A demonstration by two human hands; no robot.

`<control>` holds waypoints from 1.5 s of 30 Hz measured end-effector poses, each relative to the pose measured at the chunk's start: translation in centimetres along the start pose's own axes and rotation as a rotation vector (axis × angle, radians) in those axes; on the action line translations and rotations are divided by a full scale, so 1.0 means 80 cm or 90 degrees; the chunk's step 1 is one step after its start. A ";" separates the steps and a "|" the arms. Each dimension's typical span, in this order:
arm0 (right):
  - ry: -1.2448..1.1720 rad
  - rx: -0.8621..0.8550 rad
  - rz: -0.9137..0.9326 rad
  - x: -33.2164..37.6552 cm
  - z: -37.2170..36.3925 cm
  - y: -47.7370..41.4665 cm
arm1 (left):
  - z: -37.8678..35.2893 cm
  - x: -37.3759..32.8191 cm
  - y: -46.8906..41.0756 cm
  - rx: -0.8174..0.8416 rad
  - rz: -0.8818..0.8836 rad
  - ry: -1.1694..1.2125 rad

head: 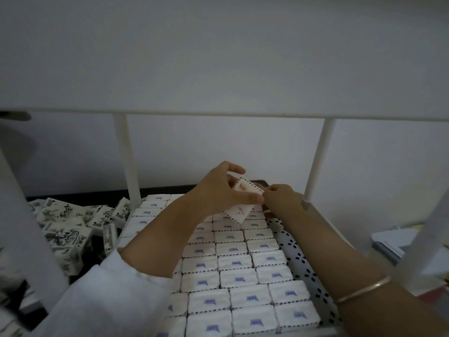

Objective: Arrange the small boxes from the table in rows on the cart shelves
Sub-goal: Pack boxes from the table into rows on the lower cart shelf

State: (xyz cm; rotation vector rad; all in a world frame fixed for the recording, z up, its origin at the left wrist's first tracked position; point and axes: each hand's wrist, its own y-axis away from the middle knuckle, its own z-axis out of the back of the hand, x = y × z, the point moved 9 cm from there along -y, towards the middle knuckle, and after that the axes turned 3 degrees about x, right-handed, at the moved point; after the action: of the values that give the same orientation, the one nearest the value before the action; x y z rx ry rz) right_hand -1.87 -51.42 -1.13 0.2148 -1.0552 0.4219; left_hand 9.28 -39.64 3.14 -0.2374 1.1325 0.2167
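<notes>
A pile (65, 224) of printed boxes lies on the dark table (80, 191) at left, beyond the cart's post (126, 161). The left hand (218, 193) curls round a box (243, 207) tilted above the shelf's far rows (233, 263), while the right hand (281, 200) pinches its right edge. It looks like light, stiff card, best held by its long sides. The right post (318, 156) and packed neighbours crowd the far gap.
</notes>
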 end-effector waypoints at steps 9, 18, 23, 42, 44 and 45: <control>0.097 0.005 0.004 -0.010 0.001 0.004 | -0.002 -0.012 0.002 -0.007 -0.066 0.076; -0.129 0.059 0.126 0.062 0.031 0.095 | 0.002 -0.029 0.016 -0.106 -0.110 -0.015; -0.031 0.042 0.173 0.067 0.078 0.146 | -0.038 -0.040 0.033 -0.007 -0.100 0.086; 0.362 0.198 0.203 -0.012 0.085 0.245 | -0.132 -0.024 0.060 0.127 -0.285 -0.648; 0.381 0.188 0.220 -0.012 0.083 0.245 | -0.131 -0.022 0.061 0.136 -0.264 -0.651; 0.387 0.178 0.225 -0.013 0.082 0.246 | -0.131 -0.021 0.062 0.150 -0.249 -0.641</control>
State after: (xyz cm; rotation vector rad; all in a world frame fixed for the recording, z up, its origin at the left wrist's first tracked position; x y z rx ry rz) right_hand -16.13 -36.39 0.56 0.1324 -0.4278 0.8926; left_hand -1.91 -38.08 0.02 -0.1057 0.0951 -0.1478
